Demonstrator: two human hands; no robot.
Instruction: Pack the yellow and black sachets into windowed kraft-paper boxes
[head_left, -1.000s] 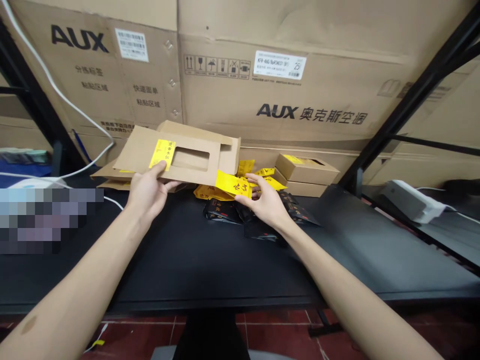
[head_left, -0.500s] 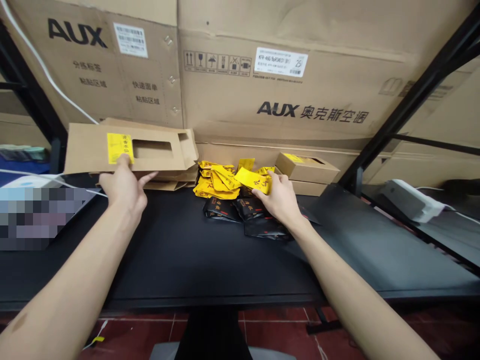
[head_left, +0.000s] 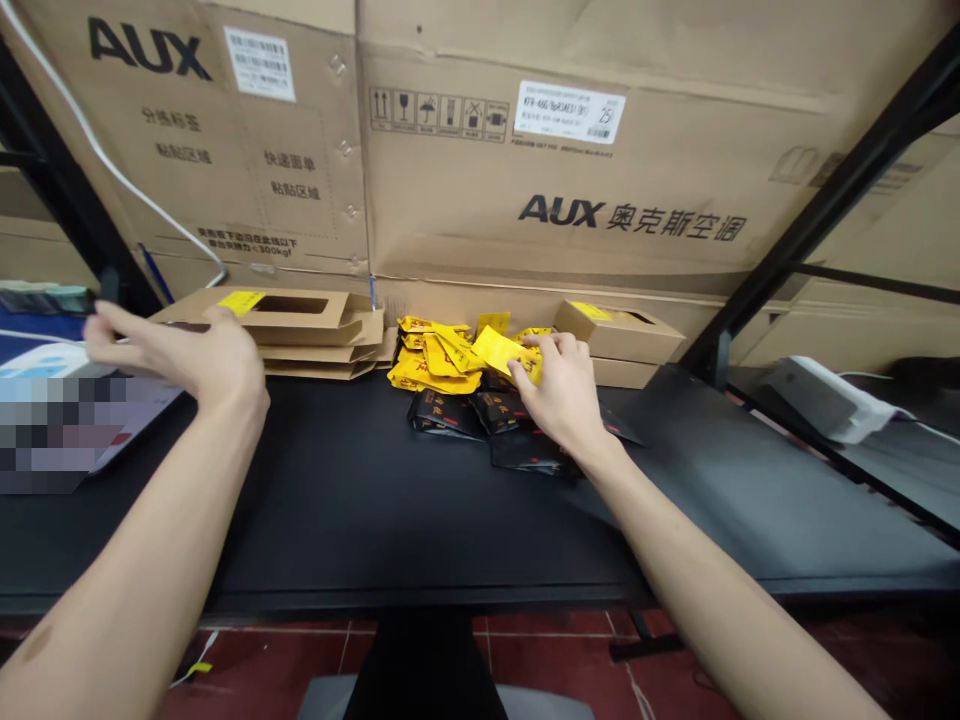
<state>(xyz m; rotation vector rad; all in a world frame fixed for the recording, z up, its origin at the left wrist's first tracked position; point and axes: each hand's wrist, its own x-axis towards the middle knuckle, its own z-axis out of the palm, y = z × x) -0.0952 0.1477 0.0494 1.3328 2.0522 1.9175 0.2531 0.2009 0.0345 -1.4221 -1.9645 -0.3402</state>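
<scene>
My left hand [head_left: 180, 352] hovers with fingers stretched out, holding nothing, just in front of a stack of flat windowed cardboard boxes [head_left: 292, 320] with yellow labels. My right hand [head_left: 559, 390] pinches a yellow packet [head_left: 501, 352] over a heap of yellow packets [head_left: 435, 358] and black packets [head_left: 450, 412] on the black table [head_left: 375, 500].
Two closed small kraft boxes [head_left: 619, 335] are stacked right of the heap. Large AUX cartons [head_left: 525, 150] wall off the back. A black rack post [head_left: 817, 190] slants at right, with a white device [head_left: 817, 400] beyond it. A white cable [head_left: 112, 170] and blurred items lie left.
My left hand carried the flat windowed box leftward, laid it on the stack and let go. My right hand moved with the yellow packet back onto the heap.
</scene>
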